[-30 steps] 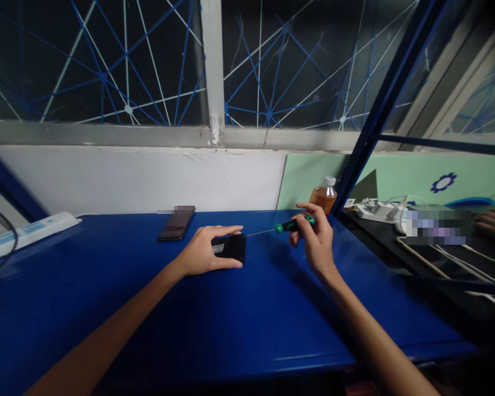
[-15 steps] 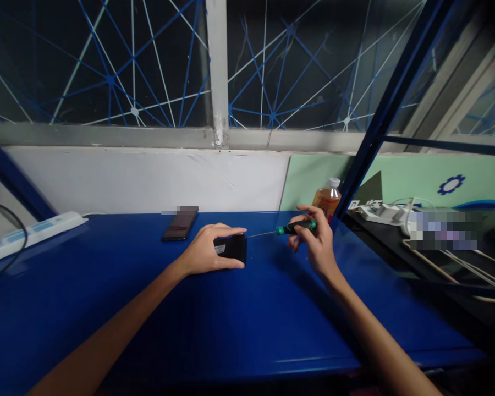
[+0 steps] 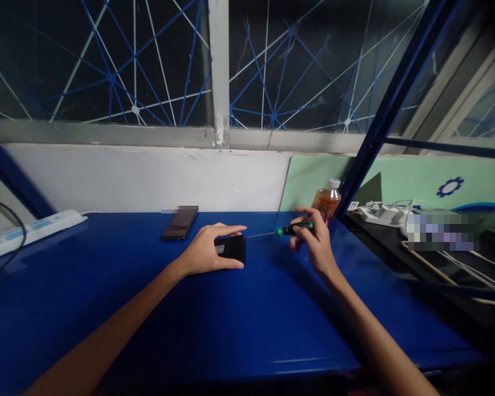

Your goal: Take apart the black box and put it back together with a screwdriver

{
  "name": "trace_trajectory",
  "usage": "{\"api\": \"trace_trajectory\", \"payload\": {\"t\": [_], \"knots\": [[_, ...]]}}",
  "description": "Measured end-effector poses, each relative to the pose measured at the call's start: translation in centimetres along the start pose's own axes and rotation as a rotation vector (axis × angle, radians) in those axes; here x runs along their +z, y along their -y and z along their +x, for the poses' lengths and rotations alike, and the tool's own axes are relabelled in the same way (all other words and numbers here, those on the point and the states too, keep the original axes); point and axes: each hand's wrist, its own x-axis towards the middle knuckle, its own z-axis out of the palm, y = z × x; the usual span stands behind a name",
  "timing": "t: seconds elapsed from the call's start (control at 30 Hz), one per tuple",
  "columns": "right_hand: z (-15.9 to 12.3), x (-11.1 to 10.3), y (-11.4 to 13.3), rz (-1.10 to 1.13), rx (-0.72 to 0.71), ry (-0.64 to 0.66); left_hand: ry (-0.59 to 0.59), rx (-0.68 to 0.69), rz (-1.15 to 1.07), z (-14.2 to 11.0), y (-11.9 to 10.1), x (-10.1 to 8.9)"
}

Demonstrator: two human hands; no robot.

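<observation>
My left hand (image 3: 206, 250) lies over a small black device (image 3: 232, 248) on the blue table (image 3: 148, 308), thumb and fingers gripping its sides. My right hand (image 3: 315, 242) pinches a screwdriver (image 3: 291, 228) with a green and black handle. Its thin metal shaft points left, and the tip reaches the device's right edge. A second dark phone (image 3: 180, 223) lies flat behind my left hand, untouched.
An amber bottle (image 3: 325, 201) with a white cap stands at the table's back right. A white power strip (image 3: 37, 228) with a black cable lies at the far left. Beyond a blue post, a black bench holds white chargers (image 3: 385, 213) and cables.
Both hands stay nearly where they were. A person's hand that showed at the far right edge one second ago is gone. The view has shifted slightly.
</observation>
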Motion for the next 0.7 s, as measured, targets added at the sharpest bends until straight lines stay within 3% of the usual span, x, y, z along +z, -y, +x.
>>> {"api": "trace_trajectory", "payload": {"t": [0.3, 0.53, 0.6, 0.7], "knots": [[-0.02, 0.75, 0.52, 0.044, -0.012, -0.044, 0.009, -0.007, -0.012, -0.07, 0.14, 0.03], [0.07, 0.4, -0.02, -0.248, -0.002, -0.153, 0.033, -0.005, 0.001, -0.04, 0.18, 0.17], [0.04, 0.25, -0.12, -0.281, 0.029, -0.134, 0.031, -0.023, -0.005, -0.07, 0.2, 0.09], [0.12, 0.06, -0.26, -0.145, 0.127, -0.063, 0.026, -0.039, -0.016, -0.13, 0.21, -0.14]]}}
